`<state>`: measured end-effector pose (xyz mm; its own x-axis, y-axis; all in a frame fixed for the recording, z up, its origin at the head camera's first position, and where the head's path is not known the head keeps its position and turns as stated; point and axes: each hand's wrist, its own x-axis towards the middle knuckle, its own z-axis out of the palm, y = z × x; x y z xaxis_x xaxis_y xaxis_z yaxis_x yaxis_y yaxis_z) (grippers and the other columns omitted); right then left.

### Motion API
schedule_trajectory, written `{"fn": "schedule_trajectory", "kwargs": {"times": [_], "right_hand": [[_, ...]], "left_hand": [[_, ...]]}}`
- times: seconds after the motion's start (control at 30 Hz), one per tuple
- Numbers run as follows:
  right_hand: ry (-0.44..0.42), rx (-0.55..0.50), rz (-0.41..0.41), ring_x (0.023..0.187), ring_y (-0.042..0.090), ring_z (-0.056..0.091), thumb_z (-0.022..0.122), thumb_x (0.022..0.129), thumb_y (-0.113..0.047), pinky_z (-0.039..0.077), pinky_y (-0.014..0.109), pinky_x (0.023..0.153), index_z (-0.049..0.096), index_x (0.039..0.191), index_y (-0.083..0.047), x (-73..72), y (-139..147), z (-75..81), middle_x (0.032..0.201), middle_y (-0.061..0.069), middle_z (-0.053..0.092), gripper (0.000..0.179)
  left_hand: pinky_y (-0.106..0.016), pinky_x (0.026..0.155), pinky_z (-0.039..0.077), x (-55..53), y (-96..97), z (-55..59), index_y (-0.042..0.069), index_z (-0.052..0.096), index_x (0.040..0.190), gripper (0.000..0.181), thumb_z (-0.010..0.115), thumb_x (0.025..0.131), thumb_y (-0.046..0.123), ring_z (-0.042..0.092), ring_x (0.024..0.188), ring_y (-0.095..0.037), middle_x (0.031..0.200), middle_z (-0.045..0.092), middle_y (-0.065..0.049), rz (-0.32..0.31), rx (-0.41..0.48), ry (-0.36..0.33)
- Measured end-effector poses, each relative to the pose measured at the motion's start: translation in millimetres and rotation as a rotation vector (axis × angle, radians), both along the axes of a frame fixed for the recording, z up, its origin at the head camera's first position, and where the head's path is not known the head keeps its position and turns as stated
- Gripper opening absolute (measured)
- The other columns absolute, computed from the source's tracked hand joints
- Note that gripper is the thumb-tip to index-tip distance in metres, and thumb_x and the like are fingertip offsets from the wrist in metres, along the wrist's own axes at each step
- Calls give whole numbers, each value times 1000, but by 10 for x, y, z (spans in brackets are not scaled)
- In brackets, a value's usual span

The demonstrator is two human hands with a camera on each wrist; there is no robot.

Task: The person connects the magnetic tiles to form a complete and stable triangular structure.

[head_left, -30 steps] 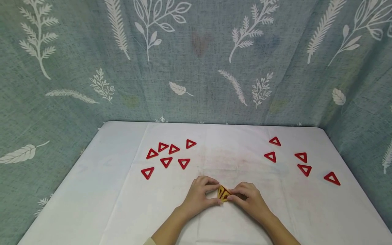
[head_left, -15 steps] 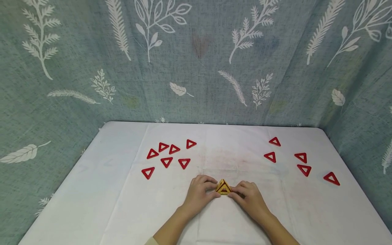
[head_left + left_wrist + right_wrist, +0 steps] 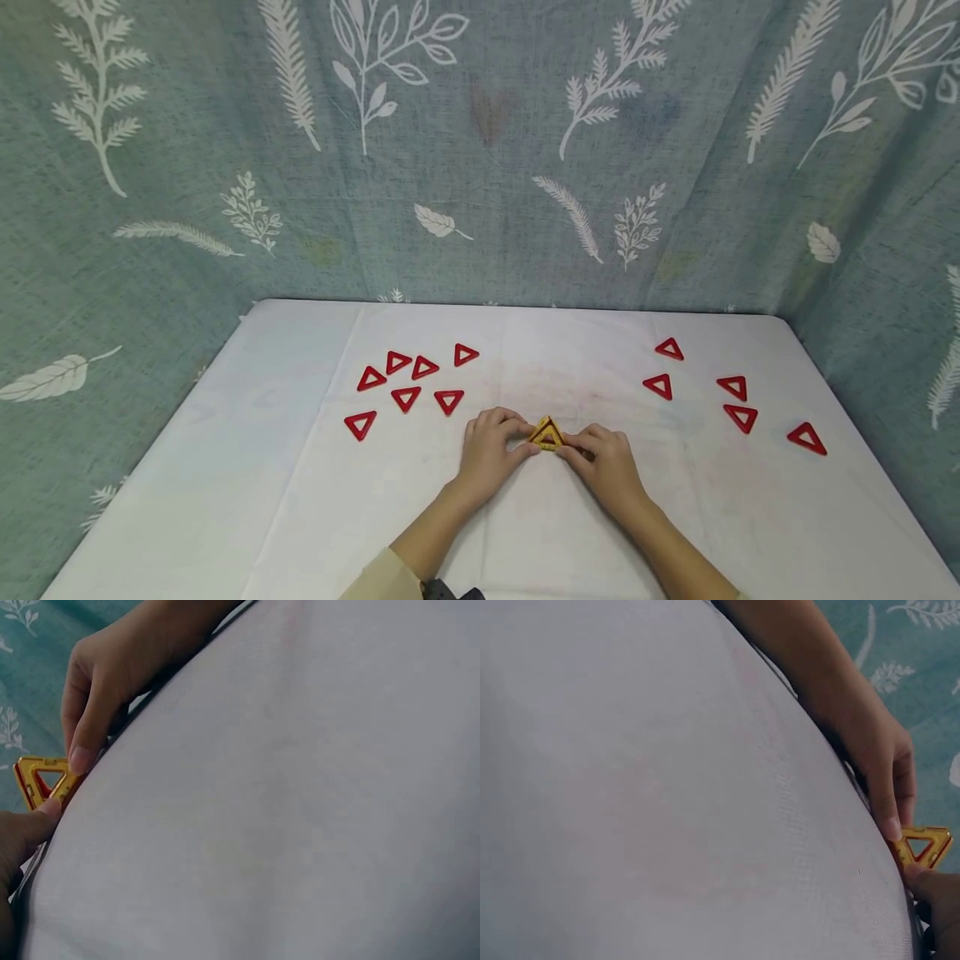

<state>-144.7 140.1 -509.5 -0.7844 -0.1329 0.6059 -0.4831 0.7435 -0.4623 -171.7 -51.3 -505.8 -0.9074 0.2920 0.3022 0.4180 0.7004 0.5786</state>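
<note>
Between my two hands stands a small pyramid of yellow triangular magnetic tiles on the white tabletop. My left hand pinches its left side between thumb and fingers. On the right side, my right hand holds it the same way. One triangular face with a hollow middle points toward me. In the left wrist view, the yellow tile pyramid shows red along its inner edges, with a thumb on its near face. The right wrist view shows the yellow tiles at the right edge, between the fingertips of both hands.
Several red triangular tiles lie flat at the back left of the white table. More red triangles are spread on the right. A green leaf-patterned curtain hangs behind and beside the table.
Both hands have turned the yellow pyramid so a triangular face points toward me. They have also moved it slightly away, toward the back of the table. The red triangles stay put.
</note>
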Motion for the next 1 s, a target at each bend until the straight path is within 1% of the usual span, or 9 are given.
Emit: {"fn": "schedule_trajectory", "kwargs": {"times": [0.17,0.3,0.37,0.5,0.67,0.77,0.9,1.0], "right_hand": [[-35,-11,-25,59,5,49,84,66,-13,33,27,62,76,85,-4,-105,1,2,70,-2,60,22],[-101,-23,-47,58,5,45,82,69,-15,32,28,61,76,86,-4,-203,8,23,70,-1,60,21],[-143,-31,-57,58,6,44,81,72,-15,32,28,62,76,89,-4,-258,10,34,70,-1,60,21],[-212,-50,-80,59,8,46,79,75,-17,32,29,63,75,92,-3,-369,20,51,72,1,61,22],[-255,-54,-121,60,11,48,77,78,-21,31,31,64,75,94,-4,-519,43,45,74,3,63,24],[-293,-43,-155,63,13,51,75,80,-25,31,32,65,75,99,-5,-619,36,50,77,3,63,27],[-339,-19,-205,64,15,51,72,83,-28,31,33,65,74,105,-8,-738,19,81,78,3,63,30],[-354,10,-223,63,15,49,70,84,-30,32,34,66,73,107,-9,-827,8,85,76,3,61,31]], "left_hand": [[-38,88,34,-97,49,8,20,74,99,26,74,78,36,51,101,-17,100,60,6,34,2,-10],[-37,86,34,-198,87,9,20,74,99,26,74,79,36,51,101,-18,100,60,6,54,-3,3],[-37,86,33,-257,109,3,21,74,99,25,74,79,35,51,101,-18,100,59,6,68,-2,-4],[-37,85,33,-364,159,-9,20,74,100,24,74,80,33,52,100,-18,99,60,5,88,4,-5],[-37,84,35,-486,235,3,17,75,103,27,73,80,32,52,97,-19,99,61,2,112,3,14],[-37,85,34,-565,267,24,17,73,107,28,70,83,31,51,98,-19,101,61,1,128,-11,-8],[-37,86,35,-686,298,47,18,71,113,30,66,87,32,50,101,-20,103,59,-1,135,-37,-46],[-37,85,35,-773,302,45,19,70,115,31,65,88,32,49,101,-21,103,58,-1,149,-65,-50]]}}
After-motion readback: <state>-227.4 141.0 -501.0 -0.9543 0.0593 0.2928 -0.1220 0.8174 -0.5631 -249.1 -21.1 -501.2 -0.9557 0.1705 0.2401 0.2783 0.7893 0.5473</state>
